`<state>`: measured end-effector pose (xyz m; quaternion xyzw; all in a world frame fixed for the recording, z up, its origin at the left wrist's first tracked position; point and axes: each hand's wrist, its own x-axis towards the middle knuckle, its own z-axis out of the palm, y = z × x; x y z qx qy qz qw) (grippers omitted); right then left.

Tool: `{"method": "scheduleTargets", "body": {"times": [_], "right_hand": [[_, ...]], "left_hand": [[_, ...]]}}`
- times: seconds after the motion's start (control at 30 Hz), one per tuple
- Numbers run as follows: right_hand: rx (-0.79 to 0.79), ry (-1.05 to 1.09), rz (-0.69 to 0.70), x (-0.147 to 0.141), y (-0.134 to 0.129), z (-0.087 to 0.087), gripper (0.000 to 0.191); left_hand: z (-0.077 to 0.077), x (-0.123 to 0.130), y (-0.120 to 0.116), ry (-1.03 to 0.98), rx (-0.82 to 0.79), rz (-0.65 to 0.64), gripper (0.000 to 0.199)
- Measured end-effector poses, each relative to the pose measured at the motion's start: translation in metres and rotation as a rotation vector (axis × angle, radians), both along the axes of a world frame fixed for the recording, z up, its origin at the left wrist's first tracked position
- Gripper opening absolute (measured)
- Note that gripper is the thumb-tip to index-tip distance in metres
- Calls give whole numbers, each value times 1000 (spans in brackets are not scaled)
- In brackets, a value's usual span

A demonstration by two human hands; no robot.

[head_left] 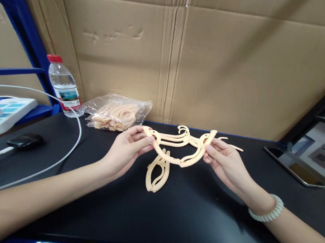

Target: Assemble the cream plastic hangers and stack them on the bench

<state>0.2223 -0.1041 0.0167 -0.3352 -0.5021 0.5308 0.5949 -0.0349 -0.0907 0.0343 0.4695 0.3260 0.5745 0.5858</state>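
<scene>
A cream plastic folding hanger (172,158) is held spread in a wide U above the table, its jointed middle hanging lowest. My left hand (127,147) pinches its left end between thumb and fingers. The other end is gripped the same way by my right hand (226,159), which has a pale bead bracelet on its wrist. Just below the held piece, a folded hanger (150,175) of the same colour lies on the black table (184,219). Behind it are more cream hanger pieces (174,140) with a curled hook, partly covered by the held one.
A clear bag (117,112) of cream pieces lies at the back, beside a red-capped water bottle (65,85). On the left are a power strip (12,116), a black charging device (25,140) and a white cable (79,133). A phone (294,167) lies at right. Cardboard (235,67) walls the back.
</scene>
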Motion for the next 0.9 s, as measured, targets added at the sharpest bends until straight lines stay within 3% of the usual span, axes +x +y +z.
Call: {"method": "scheduleTargets", "body": {"times": [0.37,0.5,0.73,0.9], "right_hand": [[87,-352,110,-17,-16,-6,27],[37,-381,51,-27,-20,-6,34],[47,-392,-30,-28,-22,-8,31],[61,-427,-65,-30,-25,-6,33]], "left_hand": [[-8,14,-10,171,107,-90,28],[-7,18,-12,234,199,-70,27],[-9,22,-15,243,208,-8,23],[-11,23,-19,306,230,-82,34]]}}
